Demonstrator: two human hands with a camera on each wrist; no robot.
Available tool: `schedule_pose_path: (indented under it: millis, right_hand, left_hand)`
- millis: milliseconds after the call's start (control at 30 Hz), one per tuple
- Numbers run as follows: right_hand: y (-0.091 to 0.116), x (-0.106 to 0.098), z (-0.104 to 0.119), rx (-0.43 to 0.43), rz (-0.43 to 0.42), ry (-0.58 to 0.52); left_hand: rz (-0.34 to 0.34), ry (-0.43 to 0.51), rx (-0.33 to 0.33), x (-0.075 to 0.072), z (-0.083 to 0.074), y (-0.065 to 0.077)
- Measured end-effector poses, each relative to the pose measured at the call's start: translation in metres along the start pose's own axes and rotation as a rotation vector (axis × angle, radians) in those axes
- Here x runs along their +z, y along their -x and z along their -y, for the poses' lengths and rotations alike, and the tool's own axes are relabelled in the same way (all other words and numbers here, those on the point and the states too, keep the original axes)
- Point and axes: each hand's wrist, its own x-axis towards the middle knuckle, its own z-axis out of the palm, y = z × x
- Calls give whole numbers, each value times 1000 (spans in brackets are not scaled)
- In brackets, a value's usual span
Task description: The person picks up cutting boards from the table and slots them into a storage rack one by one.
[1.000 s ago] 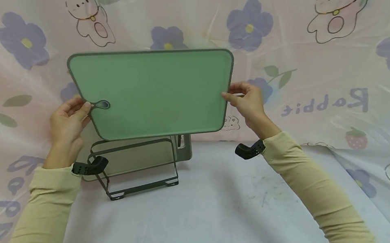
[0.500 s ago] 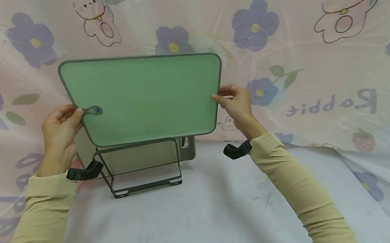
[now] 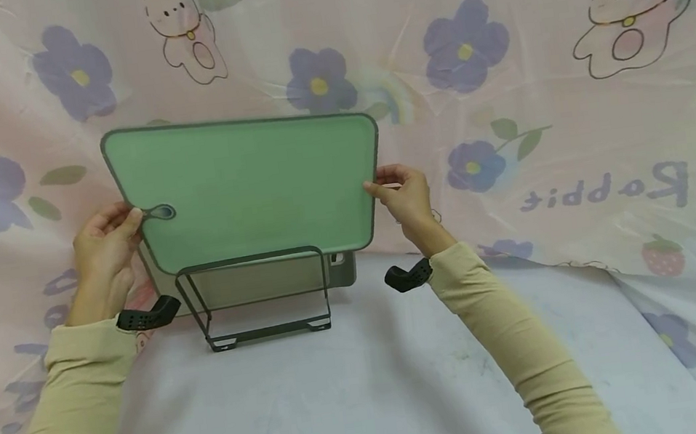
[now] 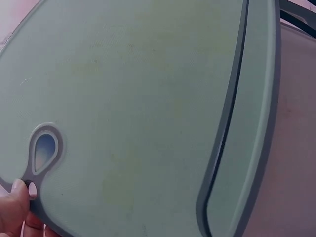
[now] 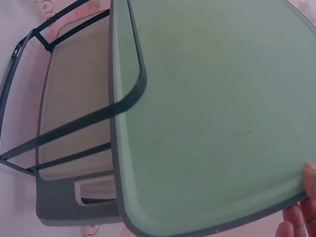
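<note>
A green cutting board (image 3: 258, 185) with a grey rim and a teardrop-shaped hole hangs between both hands, leaning slightly down to the right. At its left edge my left hand (image 3: 103, 253) pinches the board beside the hole, thumb on the near face. My right hand (image 3: 408, 202) grips the opposite short edge, again with the thumb in front. The black wire rack (image 3: 264, 332) stands below. In the right wrist view its front loop (image 5: 74, 128) crosses in front of the board's lower part. Most of the rack's rear is hidden by the board.
Behind the green board, a beige-grey board (image 3: 257, 282) with a dark handle end (image 3: 343, 269) stands in the rack, near the curtain (image 3: 539, 111). A white-covered table (image 3: 320, 404) stretches toward the person.
Both hands have carried the green board left and down. Its lower edge, earlier above the rack's front loop, now sits just behind that loop's top bar. The camera view has shifted slightly.
</note>
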Motion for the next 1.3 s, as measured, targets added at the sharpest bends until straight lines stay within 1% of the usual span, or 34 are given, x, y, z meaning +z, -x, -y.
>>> schedule_pose_path:
  millis: [333, 500, 633, 833, 1000, 1067, 1167, 1300]
  right_hand:
    - [3, 15, -13, 15, 12, 9]
    - [7, 25, -21, 16, 16, 0]
    - [10, 30, -28, 13, 15, -9]
    - [14, 34, -38, 26, 19, -17]
    - [17, 38, -46, 35, 34, -29]
    - [18, 39, -48, 42, 34, -31]
    - [20, 41, -52, 55, 34, -31]
    - [23, 45, -57, 67, 38, -25]
  left_hand:
    - [-32, 78, -31, -15, 8, -2]
    - [-35, 111, -38, -24, 11, -2]
    - [-49, 102, -49, -30, 16, -1]
    - [-73, 61, -56, -39, 26, 0]
    - [-76, 46, -85, -46, 32, 1]
    - [-76, 44, -84, -49, 34, 2]
    - [-87, 2, -65, -53, 37, 3]
    - [-95, -37, -56, -59, 42, 4]
